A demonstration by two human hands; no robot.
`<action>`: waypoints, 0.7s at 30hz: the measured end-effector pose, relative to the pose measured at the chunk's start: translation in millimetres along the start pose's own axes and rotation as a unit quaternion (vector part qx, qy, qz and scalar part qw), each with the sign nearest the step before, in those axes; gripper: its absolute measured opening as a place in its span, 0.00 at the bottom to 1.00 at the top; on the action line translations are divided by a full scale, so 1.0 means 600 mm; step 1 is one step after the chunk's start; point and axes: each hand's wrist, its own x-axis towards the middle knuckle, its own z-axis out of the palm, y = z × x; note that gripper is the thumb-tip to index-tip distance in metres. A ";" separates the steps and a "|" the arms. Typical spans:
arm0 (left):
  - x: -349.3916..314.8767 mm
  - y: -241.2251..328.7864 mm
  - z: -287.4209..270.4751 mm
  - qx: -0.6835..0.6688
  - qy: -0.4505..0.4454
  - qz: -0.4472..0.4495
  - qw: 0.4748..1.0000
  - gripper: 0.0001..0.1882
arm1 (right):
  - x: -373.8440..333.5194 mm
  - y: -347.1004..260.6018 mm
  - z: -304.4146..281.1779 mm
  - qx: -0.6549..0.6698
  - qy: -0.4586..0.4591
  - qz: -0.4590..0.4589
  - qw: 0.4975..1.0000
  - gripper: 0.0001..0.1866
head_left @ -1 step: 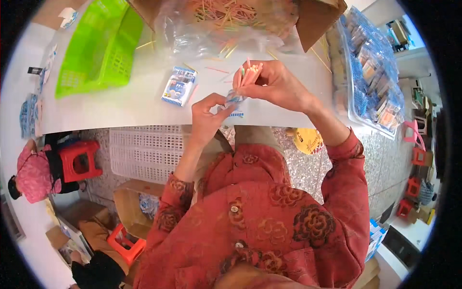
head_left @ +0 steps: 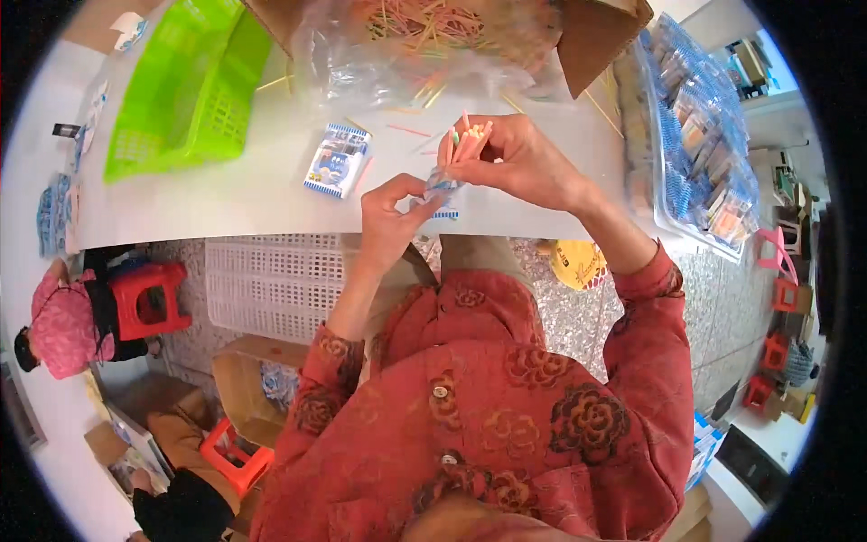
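Above white table, speckled floor

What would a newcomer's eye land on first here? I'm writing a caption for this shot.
Probably the right hand at the centre, pinching a bundle of thin pink and orange sticks above the white table, with the left hand holding a small blue-and-white packet just below. Next, the bright green plastic basket at the upper left.
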 end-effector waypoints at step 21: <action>0.020 0.006 0.005 -0.035 -0.019 0.003 0.999 0.06 | 0.020 0.004 -0.011 -0.072 0.020 0.039 0.996 0.09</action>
